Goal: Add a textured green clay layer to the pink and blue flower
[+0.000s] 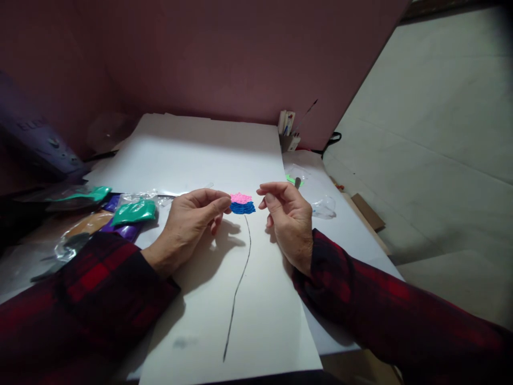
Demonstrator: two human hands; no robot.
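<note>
Left sleeve [92,305] at 8 o'clock, right sleeve [385,302] at 4: both long, dark, red plaid, loose cuffs [325,255].

pass: between 2 sleeves [90,275], over white paper [272,321] | blocked left: plastic packets [134,213] | blocked far-right: pen holder [289,143]

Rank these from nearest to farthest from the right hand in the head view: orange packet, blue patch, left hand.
From the right hand:
1. Blue patch: just to its left, between the two hands.
2. Left hand: farther left, on the other side of the patch.
3. Orange packet: farthest, out left beyond the left hand.
</note>
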